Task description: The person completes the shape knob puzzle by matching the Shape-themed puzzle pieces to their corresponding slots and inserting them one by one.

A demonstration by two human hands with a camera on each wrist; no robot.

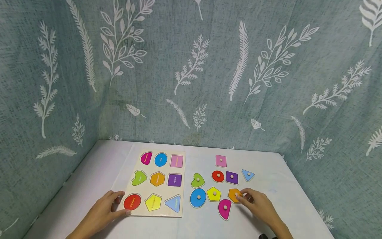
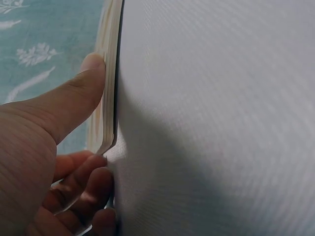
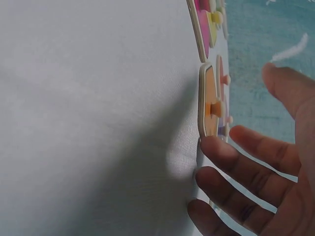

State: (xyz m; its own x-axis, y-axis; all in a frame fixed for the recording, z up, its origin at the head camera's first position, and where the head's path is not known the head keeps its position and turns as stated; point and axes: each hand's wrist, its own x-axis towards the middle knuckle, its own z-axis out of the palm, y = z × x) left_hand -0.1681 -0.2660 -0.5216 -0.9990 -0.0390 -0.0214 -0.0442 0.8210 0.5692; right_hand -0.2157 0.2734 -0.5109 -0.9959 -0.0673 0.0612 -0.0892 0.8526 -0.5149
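A wooden shape puzzle board (image 1: 138,169) lies flat, printed with coloured, labelled shapes. My left hand (image 1: 102,209) holds its near left corner, thumb (image 2: 91,73) against the near edge and fingers curled at the left side. My right hand (image 1: 259,204) is at the orange hexagon piece (image 1: 232,192), thumb and fingers spread around its wooden knob (image 3: 216,108). In the right wrist view the thumb (image 3: 285,81) stands apart from that knob, while a fingertip lies right at the hexagon's lower edge. The magenta half-round piece (image 1: 223,212) is just nearer me.
Other knobbed pieces lie between board and right hand: blue oval (image 1: 195,201), yellow pentagon (image 1: 211,197), green heart (image 1: 197,182). Farther back are the red circle (image 1: 216,179), purple square (image 1: 233,181), blue triangle (image 1: 246,172) and pink rectangle (image 1: 220,163). Leaf-patterned cloth (image 1: 155,99) surrounds the white table (image 1: 283,199).
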